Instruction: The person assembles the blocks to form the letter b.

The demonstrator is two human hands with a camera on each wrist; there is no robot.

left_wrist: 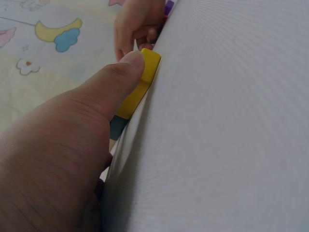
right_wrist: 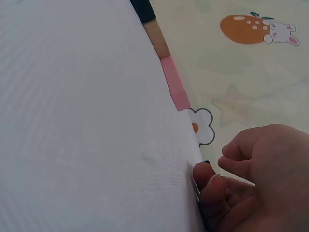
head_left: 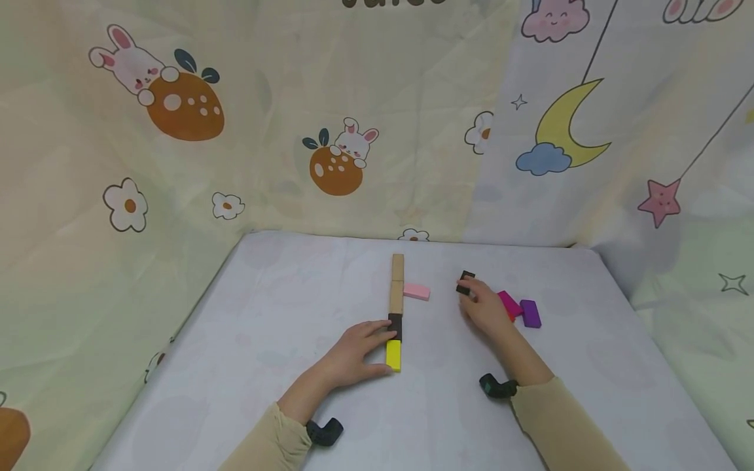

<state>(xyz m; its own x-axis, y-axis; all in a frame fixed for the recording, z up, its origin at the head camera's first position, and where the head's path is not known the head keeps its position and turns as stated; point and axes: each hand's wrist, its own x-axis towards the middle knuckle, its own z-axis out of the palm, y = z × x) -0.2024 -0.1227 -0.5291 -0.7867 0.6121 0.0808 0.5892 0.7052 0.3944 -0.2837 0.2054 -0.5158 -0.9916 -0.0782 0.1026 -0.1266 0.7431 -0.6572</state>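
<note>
A row of flat blocks runs near-to-far down the middle of the bench (head_left: 283,288) — a yellow block (head_left: 393,355) at the near end, a dark block (head_left: 395,325) touching it, then two tan blocks (head_left: 397,282) end to end beyond. So four pieces appear to be laid in line, and the work looks partly done, judging by the loose ones on the right side. The left hand (head_left: 353,353) lies flat beside the row, fingers fairly straight, thumb tip pressed against the yellow block's near end and fingertips against the dark one — steadying them, not wrapping them. A pink block (head_left: 416,291) lies just right of the tan pair, touching or nearly so, out of line with the row. Further right, the right hand (head_left: 485,306) has its fingers curled and pinches a small black block (head_left: 466,282) at the fingertips, on or just off the cloth; which cannot be told. Just right of that hand wait a magenta block (head_left: 509,303) and a purple block (head_left: 531,313), with a sliver of red under the magenta. As for writing, only the bottoms of some dark letters show at the top edge of the backdrop (head_left: 412,98), cut off and unreadable; no brand or label shows on any block.
</note>
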